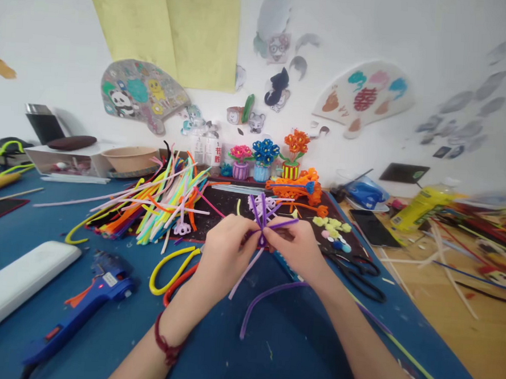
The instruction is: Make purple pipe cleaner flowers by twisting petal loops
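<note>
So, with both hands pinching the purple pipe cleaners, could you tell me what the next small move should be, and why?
Probably a small twist with the right hand while the left hand holds firm: both pinch the purple pipe cleaners close together where the strands meet, and the ends above the fingers fan apart.

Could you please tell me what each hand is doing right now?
Left hand: closed, pinching the purple pipe cleaners.
Right hand: closed, pinching the same purple pipe cleaners.
</note>
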